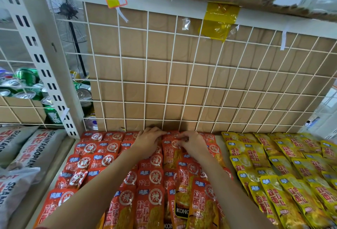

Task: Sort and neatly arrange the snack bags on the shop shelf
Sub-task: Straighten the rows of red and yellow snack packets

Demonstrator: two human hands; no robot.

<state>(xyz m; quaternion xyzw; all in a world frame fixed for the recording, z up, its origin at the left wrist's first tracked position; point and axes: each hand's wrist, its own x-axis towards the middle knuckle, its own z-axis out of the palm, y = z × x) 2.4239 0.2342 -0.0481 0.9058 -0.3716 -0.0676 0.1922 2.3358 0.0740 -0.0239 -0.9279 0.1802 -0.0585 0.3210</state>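
Observation:
Several red snack bags (102, 159) lie in overlapping rows on the white shelf, filling its left and middle. Yellow snack bags (284, 170) of the same kind fill the right side. Both my hands reach to the back row, by the wire mesh. My left hand (148, 142) lies on the red bags with its fingers bent over the top edge of one red bag (171, 153). My right hand (191, 143) pinches that bag's top edge between thumb and fingers. A black bag (181, 210) lies partly buried among the red ones near the front.
A white wire mesh panel (182, 82) backed by cardboard closes the shelf's rear. A slotted white upright (45, 68) stands at the left, with drink cans (27, 86) behind it. Large grey bags (23, 155) lie on the neighbouring shelf at left.

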